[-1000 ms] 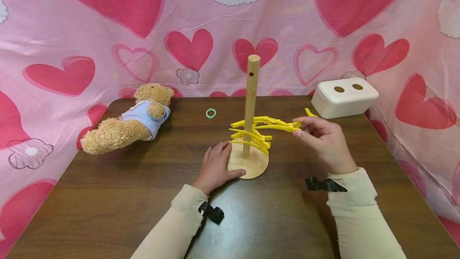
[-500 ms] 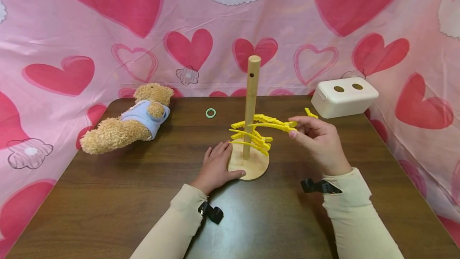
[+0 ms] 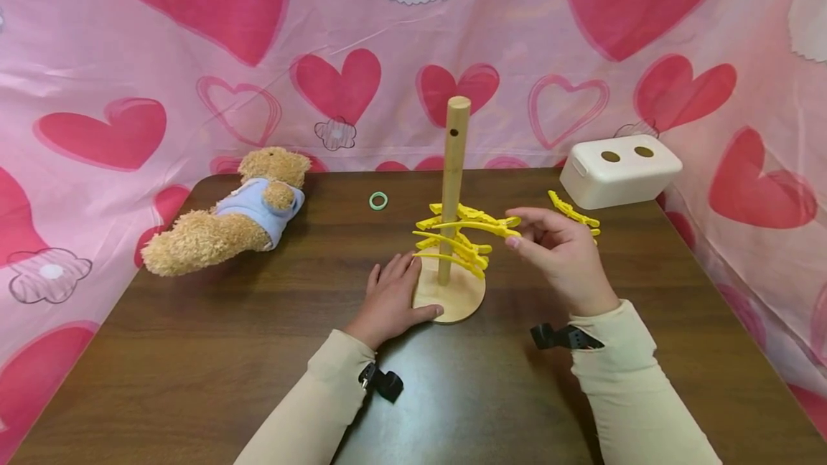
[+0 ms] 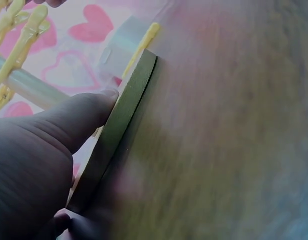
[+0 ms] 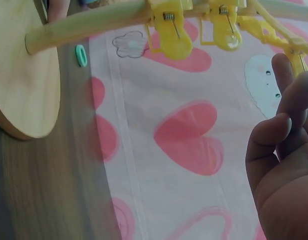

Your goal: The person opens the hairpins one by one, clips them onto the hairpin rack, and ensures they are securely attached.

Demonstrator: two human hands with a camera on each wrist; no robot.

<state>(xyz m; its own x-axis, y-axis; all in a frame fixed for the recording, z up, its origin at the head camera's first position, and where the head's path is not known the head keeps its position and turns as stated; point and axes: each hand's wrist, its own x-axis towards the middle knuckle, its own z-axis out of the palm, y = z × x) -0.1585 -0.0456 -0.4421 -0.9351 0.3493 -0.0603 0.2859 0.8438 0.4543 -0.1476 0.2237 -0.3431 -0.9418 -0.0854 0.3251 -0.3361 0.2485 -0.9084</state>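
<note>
Right hand (image 3: 558, 258) pinches a yellow alligator clip (image 3: 474, 224) that straddles the wooden post (image 3: 454, 163) above two fastened clips (image 5: 175, 37), left hand (image 3: 388, 303) outstretched against the post's base (image 3: 466, 298); clamping seems under way, likely calling for an eased pinch.

This is an indoor space dressed like a small themed set; whether home or studio cannot be told. Pink, heart-printed cloth (image 3: 517, 27) hangs behind the dark wood-grain desk (image 3: 194, 372) and down both its sides, and a teddy bear (image 3: 248, 208) lies at the desk's far left.
</note>
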